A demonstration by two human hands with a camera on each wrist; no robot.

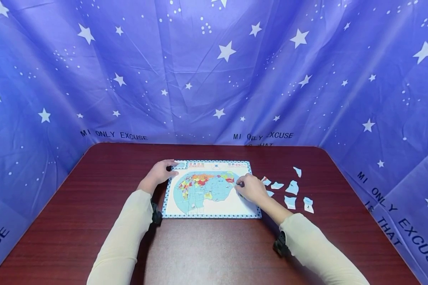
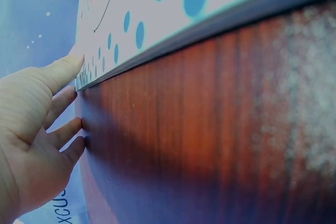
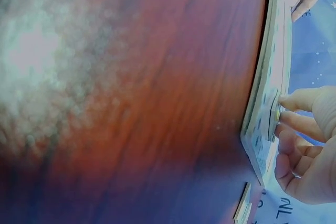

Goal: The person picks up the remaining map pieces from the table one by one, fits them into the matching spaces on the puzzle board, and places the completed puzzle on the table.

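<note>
A world map puzzle board (image 1: 199,216) with a dotted blue border lies flat, its left and upper map areas filled with pieces. My left hand (image 1: 159,172) rests at the board's upper left corner, thumb on the surface and fingers fairly straight along the edge. In the left wrist view the thumb (image 2: 65,71) touches the dotted border. Over the right part of the map, my right hand (image 1: 251,188) pinches a puzzle piece (image 3: 274,115) between thumb and fingers. The piece is tilted up from the board in the right wrist view, mostly covered by the hand in the head view.
Several loose puzzle pieces lie right of the board, among them a pale blue one (image 1: 292,187) and one at the far right (image 1: 308,205). A dark red wooden table (image 1: 207,253) carries everything. Blue star-patterned cloth (image 1: 185,79) hangs behind and at both sides.
</note>
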